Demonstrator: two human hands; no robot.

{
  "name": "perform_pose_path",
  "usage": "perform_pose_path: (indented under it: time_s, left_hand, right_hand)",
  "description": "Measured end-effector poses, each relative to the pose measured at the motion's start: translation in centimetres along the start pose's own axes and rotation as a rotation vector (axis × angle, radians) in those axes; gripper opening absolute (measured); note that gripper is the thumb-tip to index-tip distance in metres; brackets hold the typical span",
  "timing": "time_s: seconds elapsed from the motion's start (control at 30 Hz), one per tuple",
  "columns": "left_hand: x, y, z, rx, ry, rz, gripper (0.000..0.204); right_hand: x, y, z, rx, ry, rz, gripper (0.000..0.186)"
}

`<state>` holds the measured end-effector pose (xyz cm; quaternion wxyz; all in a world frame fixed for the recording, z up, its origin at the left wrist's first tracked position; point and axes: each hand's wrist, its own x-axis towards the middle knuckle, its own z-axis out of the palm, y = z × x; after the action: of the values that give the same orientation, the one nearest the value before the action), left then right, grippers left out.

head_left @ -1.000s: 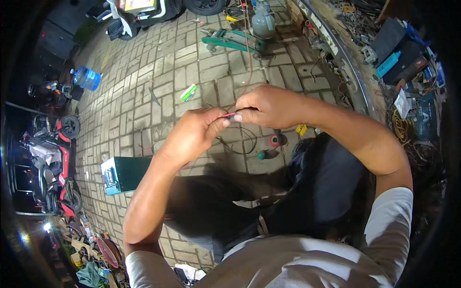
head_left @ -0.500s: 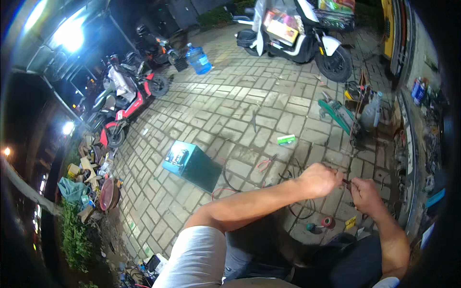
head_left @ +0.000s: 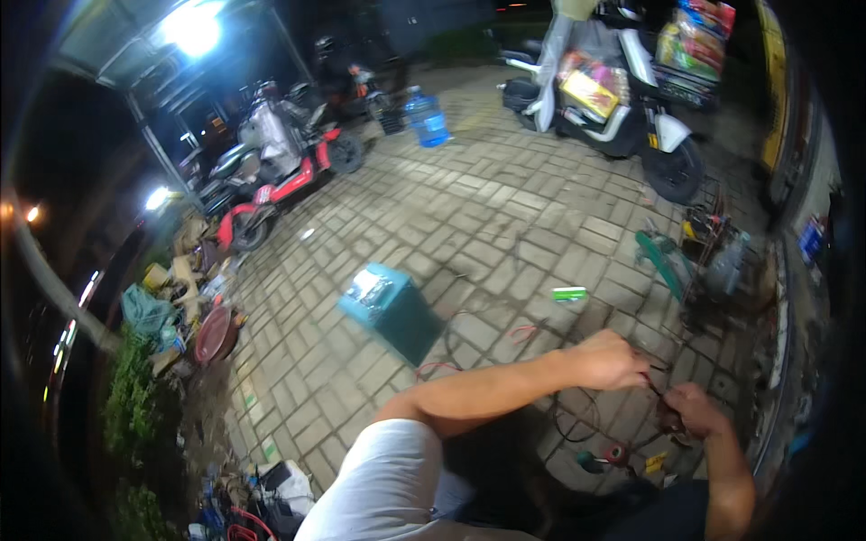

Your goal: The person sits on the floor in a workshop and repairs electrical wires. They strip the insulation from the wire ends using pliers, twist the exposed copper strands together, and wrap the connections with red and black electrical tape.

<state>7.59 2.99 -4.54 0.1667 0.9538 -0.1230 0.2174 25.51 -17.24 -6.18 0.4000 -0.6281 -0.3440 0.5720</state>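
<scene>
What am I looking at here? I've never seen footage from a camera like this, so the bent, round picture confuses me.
The camera sits on a person's head and looks down, and its wide lens bends straight lines. The two bare arms are the wearer's own. The left hand and right hand meet over a thin dark wire, pinching it. Below lies brick paving with a teal box, a small green object and loose cables. Scooters and a blue water jug stand further off.

A box [head_left: 390,307] sits on the paving [head_left: 469,216] at frame centre. Scooters [head_left: 280,180] stand upper left, another scooter [head_left: 622,99] upper right. Both hands [head_left: 609,359] meet at lower right.
</scene>
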Motion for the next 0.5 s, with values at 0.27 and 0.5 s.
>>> perform_pose_path:
  time_s: [0.27, 0.5]
  left_hand:
    - [-1.1, 1.2, 2.4, 0.107, -0.018, -0.016, 0.029]
    - [-0.9, -0.7, -0.4, -0.624, -0.054, -0.483, 0.038]
  right_hand:
    - [1.0, 1.5, 3.4, -0.857, 0.352, -0.542, 0.022]
    - [-1.4, -0.1, 1.0, -0.463, 0.39, -0.166, 0.028]
